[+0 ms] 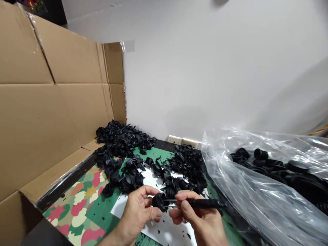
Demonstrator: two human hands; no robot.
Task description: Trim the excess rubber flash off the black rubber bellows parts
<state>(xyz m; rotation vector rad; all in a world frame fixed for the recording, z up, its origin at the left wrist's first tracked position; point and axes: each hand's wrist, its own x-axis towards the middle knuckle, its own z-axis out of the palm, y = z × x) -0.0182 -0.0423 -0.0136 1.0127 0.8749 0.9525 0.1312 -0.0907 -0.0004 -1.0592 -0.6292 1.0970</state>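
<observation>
My left hand point(138, 213) is closed on a small black ribbed rubber part point(159, 202), pinched between thumb and fingers. My right hand point(197, 218) is closed round a black-handled tool point(205, 204) whose thin metal tip touches the part. Both hands hover over a white sheet point(164, 229) speckled with black scraps. Behind them lies a heap of black ribbed parts point(120, 140) and a smaller pile of black trimmings point(188, 162).
A large cardboard sheet point(46, 109) stands folded along the left. A clear plastic bag point(256, 184) with more black parts lies at the right. A green mat point(102, 212) and a flowered cloth point(82, 201) cover the table. A white wall point(217, 75) rises behind.
</observation>
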